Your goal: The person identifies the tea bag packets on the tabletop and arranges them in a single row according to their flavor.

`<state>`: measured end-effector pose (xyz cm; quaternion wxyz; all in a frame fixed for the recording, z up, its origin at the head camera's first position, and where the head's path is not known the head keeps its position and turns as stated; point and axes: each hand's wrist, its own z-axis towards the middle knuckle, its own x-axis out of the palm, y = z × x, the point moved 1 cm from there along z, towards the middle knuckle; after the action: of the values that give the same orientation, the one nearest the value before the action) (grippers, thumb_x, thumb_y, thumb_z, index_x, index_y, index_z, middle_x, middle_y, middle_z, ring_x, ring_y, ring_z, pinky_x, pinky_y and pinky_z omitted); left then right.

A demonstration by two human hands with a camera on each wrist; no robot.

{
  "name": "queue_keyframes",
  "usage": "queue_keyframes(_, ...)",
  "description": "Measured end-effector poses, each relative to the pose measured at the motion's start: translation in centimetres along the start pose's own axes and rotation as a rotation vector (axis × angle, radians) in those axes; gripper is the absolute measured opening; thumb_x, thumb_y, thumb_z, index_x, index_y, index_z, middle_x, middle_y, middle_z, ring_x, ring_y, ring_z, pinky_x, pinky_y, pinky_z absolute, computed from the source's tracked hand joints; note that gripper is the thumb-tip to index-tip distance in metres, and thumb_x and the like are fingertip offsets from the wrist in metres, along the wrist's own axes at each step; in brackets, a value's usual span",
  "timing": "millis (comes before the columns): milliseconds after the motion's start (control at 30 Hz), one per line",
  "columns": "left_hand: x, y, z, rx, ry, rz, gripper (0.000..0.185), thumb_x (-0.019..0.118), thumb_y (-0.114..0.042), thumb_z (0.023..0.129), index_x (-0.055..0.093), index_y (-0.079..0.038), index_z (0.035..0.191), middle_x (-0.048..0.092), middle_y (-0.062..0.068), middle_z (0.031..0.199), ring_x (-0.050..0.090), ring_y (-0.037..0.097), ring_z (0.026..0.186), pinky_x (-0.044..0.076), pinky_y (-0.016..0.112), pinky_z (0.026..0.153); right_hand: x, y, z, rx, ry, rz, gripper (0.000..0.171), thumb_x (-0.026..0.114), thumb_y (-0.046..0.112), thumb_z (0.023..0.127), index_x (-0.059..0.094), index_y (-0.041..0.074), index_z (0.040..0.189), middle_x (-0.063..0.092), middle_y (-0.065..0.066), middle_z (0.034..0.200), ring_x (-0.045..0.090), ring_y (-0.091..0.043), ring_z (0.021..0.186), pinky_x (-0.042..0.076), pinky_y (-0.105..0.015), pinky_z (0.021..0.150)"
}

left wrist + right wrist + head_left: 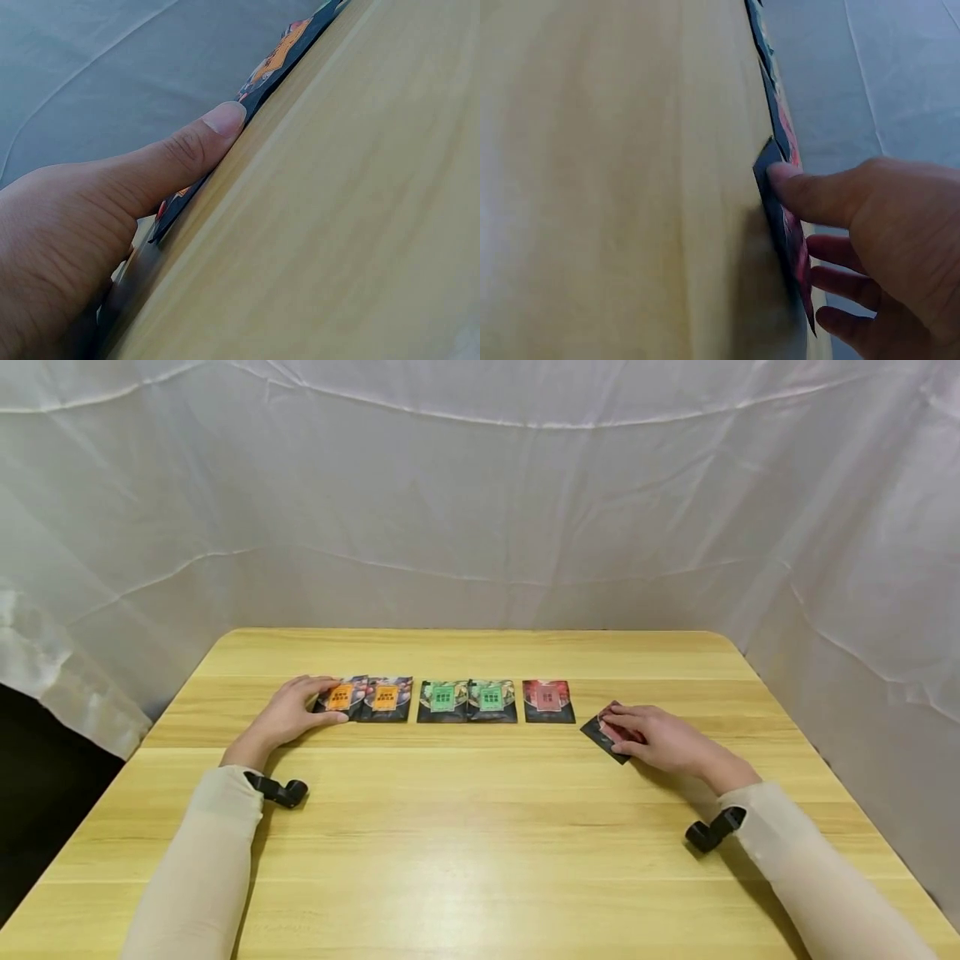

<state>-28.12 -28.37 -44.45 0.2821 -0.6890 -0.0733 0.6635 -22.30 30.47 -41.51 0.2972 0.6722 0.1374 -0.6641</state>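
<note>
In the head view, my left hand (288, 710) holds an orange-labelled sachet (341, 696) by its edges at the row's left end. Its thumb (187, 154) lies along the lower edge, while the fingers reach the top edge. This sachet meets a second orange-labelled sachet (386, 697). At the right, my right hand (660, 739) pinches a red-labelled sachet (603, 737), turned at an angle. The thumb (802, 187) presses on its dark band, with the other fingers behind. Left of it lies another red-labelled sachet (548, 700).
Two green-labelled sachets, one on the left (442, 700) and one on the right (492, 700), sit side by side in mid-row. The wooden table (450, 827) carries the row towards its far edge. Pale cloth (480, 502) hangs behind and at both sides.
</note>
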Motion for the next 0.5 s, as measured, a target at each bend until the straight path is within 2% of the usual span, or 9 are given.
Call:
queue_keyframes(100,0.1,0.0,0.0,0.000,0.002,0.000,0.088,0.068,-0.060,0.084,0.042,-0.007,0.149,0.035,0.022,0.152,0.016,0.048,0.142,0.014,0.068,0.110,-0.1,0.1,0.2,0.045,-0.015,0.003,0.053,0.064,0.034,0.096,0.056,0.000,0.137,0.048,-0.026,0.141,0.045,-0.045,0.128,0.038,-0.058,0.104)
queue_keyframes(333,0.0,-0.1,0.0,0.005,-0.002,-0.002,0.087,0.069,-0.058,0.084,0.042,-0.007,0.149,0.035,0.023,0.151,0.015,0.049,0.142,0.014,0.068,0.110,0.0,1.1,0.5,0.206,-0.037,-0.075,0.068,0.061,0.050,0.094,0.056,-0.005,0.134,0.055,-0.028,0.133,0.050,-0.047,0.120,0.039,-0.060,0.102)
queue_keyframes(500,0.0,-0.2,0.0,-0.005,0.002,-0.003,0.087,0.068,-0.059,0.084,0.042,-0.006,0.149,0.035,0.023,0.152,0.015,0.049,0.142,0.014,0.068,0.110,0.0,1.2,0.8,0.227,-0.008,-0.094,0.073,0.062,0.051,0.093,0.052,-0.007,0.137,0.054,-0.029,0.133,0.051,-0.048,0.119,0.040,-0.061,0.100)
